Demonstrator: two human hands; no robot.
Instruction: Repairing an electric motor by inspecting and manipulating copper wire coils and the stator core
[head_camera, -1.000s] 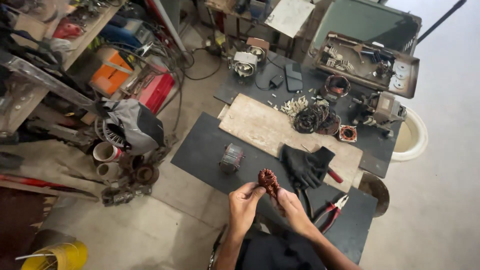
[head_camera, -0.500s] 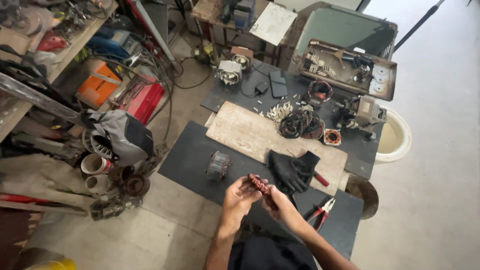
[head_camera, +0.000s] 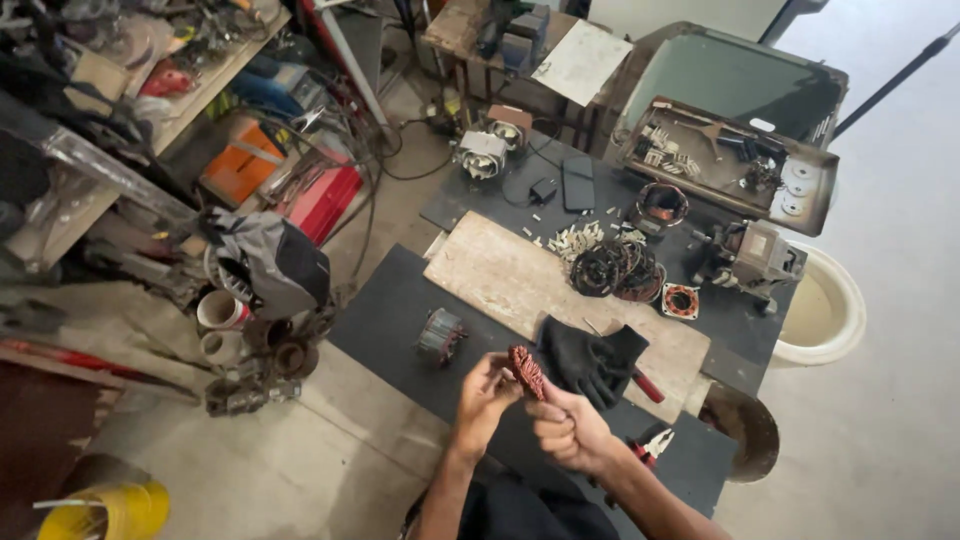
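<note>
Both my hands hold a small reddish-brown copper wire coil (head_camera: 526, 371) above a dark mat (head_camera: 390, 310) on the floor. My left hand (head_camera: 484, 398) grips its left side and my right hand (head_camera: 566, 428) grips its lower right. A black glove (head_camera: 592, 361) lies just beyond the coil, on the near edge of a wooden board (head_camera: 500, 275). A small grey motor stator (head_camera: 440, 335) sits on the mat to the left of my hands. Red-handled pliers (head_camera: 650, 447) lie by my right forearm.
Farther back lie coiled wire rings (head_camera: 615, 270), a motor (head_camera: 752, 254), an open tray of parts (head_camera: 730, 165) and a white bucket (head_camera: 825, 315). Cluttered shelves, a red box (head_camera: 322, 200) and pipe pieces (head_camera: 222, 312) crowd the left. A yellow spool (head_camera: 105, 510) stands bottom left.
The view has drifted a little relative to the scene. My hands have kept hold of the coil and turned it, so it now stands more on edge between them.
</note>
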